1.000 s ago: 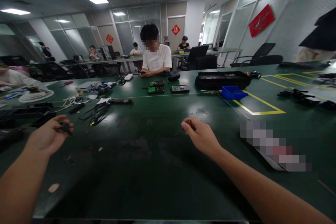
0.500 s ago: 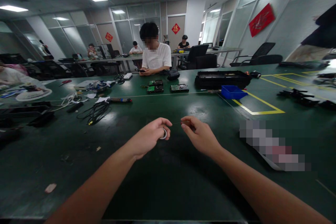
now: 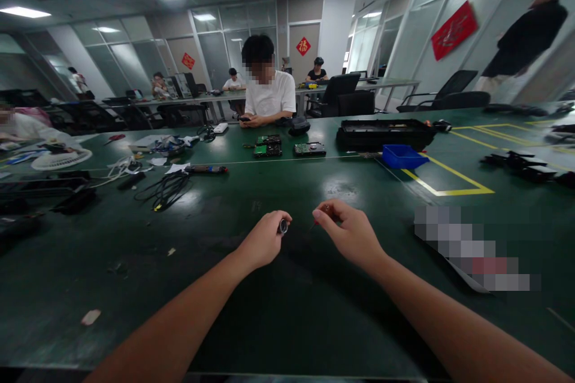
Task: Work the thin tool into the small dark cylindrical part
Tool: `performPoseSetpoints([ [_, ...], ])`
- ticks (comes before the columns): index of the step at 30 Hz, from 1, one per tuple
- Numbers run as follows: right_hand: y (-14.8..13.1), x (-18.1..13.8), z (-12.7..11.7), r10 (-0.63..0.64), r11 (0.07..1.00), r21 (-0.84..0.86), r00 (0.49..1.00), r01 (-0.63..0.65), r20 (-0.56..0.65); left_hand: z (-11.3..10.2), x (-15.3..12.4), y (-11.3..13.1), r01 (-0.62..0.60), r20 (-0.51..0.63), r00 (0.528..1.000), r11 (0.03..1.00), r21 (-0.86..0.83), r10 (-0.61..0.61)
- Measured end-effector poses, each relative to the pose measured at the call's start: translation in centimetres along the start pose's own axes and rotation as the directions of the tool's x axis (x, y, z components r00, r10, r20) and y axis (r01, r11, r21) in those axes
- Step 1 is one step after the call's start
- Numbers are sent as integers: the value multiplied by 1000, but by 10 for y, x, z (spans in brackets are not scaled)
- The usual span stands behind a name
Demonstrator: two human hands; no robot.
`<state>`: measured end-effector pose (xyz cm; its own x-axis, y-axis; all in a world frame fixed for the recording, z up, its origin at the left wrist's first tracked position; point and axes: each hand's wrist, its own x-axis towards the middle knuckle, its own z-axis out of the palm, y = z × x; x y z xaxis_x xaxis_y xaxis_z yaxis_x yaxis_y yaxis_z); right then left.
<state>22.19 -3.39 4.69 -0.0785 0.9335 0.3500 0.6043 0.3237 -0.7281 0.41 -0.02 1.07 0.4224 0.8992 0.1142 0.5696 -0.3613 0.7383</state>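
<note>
My left hand (image 3: 264, 238) is closed around a small dark cylinder with a silvery round rim (image 3: 283, 227), its ring-shaped end turned to the right. Across a short gap, my right hand (image 3: 345, 227) pinches a thin pointed piece with a red part (image 3: 315, 224) between thumb and forefinger. It points down and left towards the cylinder without touching it; its exact kind is too small to make out. Something brownish shows inside the curled right fingers. Both hands hover over the dark green tabletop (image 3: 269, 323).
Ahead lie circuit-board drives (image 3: 309, 149), a black tray (image 3: 384, 134) and a blue bin (image 3: 403, 157). A cabled tool (image 3: 206, 169) is at left. A blurred-out packet (image 3: 471, 251) lies right. Across the table sits a person in white (image 3: 269, 93).
My left hand has turned and lowered slightly, bringing the cylinder's dark side and rim into view. In my right hand the thin piece now angles downward with red showing. The hands are slightly farther apart.
</note>
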Motion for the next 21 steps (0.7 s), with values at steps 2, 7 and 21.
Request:
performPoseSetpoints([
  [2,2,-1,0,6,995,96,1000,-4,-22,-3,4,-5,-12,-10,1000,999,37,12],
  [7,6,0,3,55,932,362,996,-27,-68,0,9,-9,-22,-108,994,999,-40,18],
  [21,10,1,6,32,956,294,997,-12,-64,4,5,-5,-75,-107,992,995,-60,68],
])
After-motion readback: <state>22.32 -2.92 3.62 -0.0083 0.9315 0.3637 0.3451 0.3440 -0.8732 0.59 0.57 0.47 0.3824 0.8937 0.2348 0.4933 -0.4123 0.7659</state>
